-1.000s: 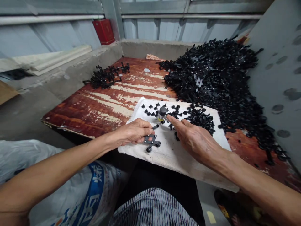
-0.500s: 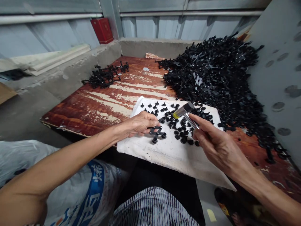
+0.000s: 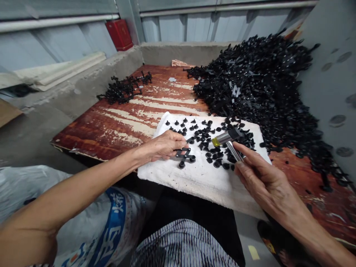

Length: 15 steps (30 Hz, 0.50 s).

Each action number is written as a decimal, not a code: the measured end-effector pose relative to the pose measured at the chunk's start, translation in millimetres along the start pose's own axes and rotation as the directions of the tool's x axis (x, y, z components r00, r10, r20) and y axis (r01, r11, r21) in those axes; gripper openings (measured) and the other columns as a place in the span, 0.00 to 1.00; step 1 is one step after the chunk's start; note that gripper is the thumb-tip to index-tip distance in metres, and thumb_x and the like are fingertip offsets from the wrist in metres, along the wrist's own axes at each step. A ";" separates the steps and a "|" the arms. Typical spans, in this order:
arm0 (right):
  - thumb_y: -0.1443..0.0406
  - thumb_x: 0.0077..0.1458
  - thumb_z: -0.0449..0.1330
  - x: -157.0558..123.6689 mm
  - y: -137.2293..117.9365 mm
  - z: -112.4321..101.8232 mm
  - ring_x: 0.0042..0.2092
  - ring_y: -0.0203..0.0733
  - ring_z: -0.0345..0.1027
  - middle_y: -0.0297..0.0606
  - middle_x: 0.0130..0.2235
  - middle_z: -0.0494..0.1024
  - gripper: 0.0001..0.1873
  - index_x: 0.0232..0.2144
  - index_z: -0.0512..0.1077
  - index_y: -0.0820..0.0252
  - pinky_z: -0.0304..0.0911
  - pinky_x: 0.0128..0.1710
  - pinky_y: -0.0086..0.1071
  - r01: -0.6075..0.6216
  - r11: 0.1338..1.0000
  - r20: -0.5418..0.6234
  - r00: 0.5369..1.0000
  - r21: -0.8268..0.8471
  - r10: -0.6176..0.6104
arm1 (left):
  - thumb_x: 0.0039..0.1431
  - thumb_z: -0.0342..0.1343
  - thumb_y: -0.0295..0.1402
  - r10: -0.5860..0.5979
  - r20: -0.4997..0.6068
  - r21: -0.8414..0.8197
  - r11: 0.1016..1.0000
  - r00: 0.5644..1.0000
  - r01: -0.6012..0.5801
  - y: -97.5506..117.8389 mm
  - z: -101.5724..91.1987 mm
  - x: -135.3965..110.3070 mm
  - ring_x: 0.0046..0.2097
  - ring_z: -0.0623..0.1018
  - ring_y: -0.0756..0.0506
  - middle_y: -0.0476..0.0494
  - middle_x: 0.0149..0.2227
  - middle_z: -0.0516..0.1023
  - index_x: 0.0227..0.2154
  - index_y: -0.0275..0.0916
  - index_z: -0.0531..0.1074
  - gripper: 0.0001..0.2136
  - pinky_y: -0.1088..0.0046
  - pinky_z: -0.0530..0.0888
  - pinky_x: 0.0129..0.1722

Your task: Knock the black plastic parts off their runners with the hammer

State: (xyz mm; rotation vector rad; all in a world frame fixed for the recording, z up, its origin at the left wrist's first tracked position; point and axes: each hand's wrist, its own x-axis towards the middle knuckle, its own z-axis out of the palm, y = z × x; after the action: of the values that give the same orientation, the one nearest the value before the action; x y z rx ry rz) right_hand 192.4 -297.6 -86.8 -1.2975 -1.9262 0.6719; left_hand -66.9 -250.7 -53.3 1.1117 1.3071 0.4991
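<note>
in the head view the left hand point(image 3: 164, 146) pins a black plastic frame point(image 3: 185, 155) on the white pad point(image 3: 194, 180), the right hand point(image 3: 264, 178) grips a small hammer point(image 3: 226, 136), its handle mostly hidden, and the sack point(image 3: 91, 230) has blue writing that is cut off and unreadable.

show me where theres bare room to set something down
Free: worn board between small pile and white pad; the pad's near strip below left hand, holding a black frame, and right hand. Crowded: loose caps around the hammer, big heap at right.
</note>
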 end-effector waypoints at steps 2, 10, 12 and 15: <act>0.67 0.61 0.52 -0.1 0.7 0.1 0.36 0.42 0.75 0.39 0.31 0.77 0.23 0.59 0.65 0.59 0.69 0.23 0.29 0.005 1.000 0.005 1.000 0.001 -0.005 | 0.61 0.52 0.28 0.004 0.003 -0.001 1.000 1.000 -0.004 -0.5 -0.6 0.1 0.14 0.55 0.61 0.50 0.23 0.70 0.27 0.34 0.70 0.08 0.81 0.46 0.14; 0.65 0.60 0.52 0.6 -3.8 -2.2 0.35 0.44 0.76 0.40 0.28 0.76 0.24 0.58 0.65 0.64 0.71 0.25 0.31 0.005 0.998 0.019 1.000 -0.060 -0.004 | 0.61 0.52 0.29 -0.004 -0.024 0.035 0.999 1.000 0.005 -0.3 1.1 4.0 0.14 0.55 0.60 0.51 0.20 0.67 0.25 0.35 0.69 0.09 0.81 0.46 0.13; 0.65 0.60 0.51 0.7 -4.7 -3.0 0.32 0.43 0.75 0.39 0.28 0.76 0.24 0.58 0.65 0.64 0.71 0.26 0.31 0.016 0.997 0.024 1.000 -0.082 -0.014 | 0.60 0.53 0.30 0.015 -0.020 0.064 0.998 1.000 -0.014 -2.3 -1.2 6.0 0.13 0.55 0.59 0.52 0.18 0.64 0.24 0.36 0.68 0.10 0.80 0.46 0.13; 0.66 0.60 0.50 0.6 -4.9 -2.9 0.27 0.40 0.73 0.40 0.29 0.78 0.24 0.58 0.66 0.65 0.72 0.26 0.32 0.063 0.990 0.031 0.998 -0.125 -0.059 | 0.60 0.54 0.34 0.058 0.023 0.105 0.993 0.998 -0.060 -7.0 -7.3 7.5 0.13 0.52 0.58 0.55 0.14 0.58 0.23 0.38 0.67 0.11 0.79 0.46 0.12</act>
State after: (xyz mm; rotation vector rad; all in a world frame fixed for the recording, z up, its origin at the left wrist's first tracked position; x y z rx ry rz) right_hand 191.9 -298.7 -81.2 -1.3057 -2.0504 0.5472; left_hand -73.7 -245.0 -62.2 1.2431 1.2986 0.4657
